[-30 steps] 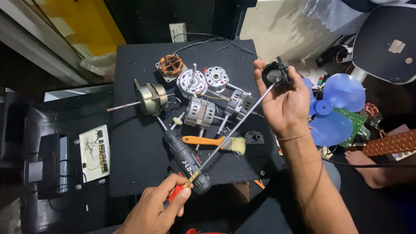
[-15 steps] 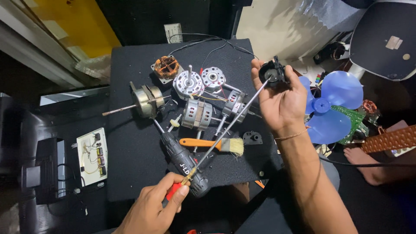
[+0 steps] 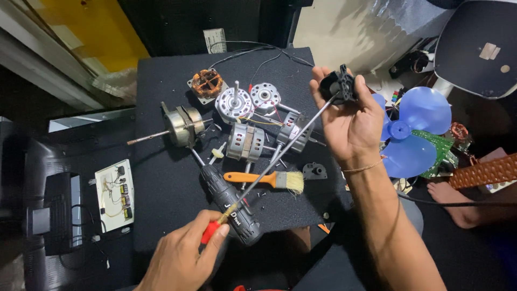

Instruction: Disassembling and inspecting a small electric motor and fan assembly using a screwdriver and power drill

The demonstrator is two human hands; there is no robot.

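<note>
Head view: small black part (image 3: 338, 85) sits pinched in my right hand (image 3: 350, 121) above the counter (image 3: 167, 178). Long screwdriver (image 3: 269, 171) runs diagonally, tip at that part, red handle closed in my left hand (image 3: 180, 256), lower left.

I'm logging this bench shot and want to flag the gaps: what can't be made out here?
Head view only:
- Screwdriver tip: hidden where it meets the small black part in the right hand.
- That part's underside: covered by the fingers.
- Left hand: wrist cut off by the bottom edge; it covers most of the red handle.
- Circuit board components: too small.
- Blue fan blade: partly behind the right hand.
</note>
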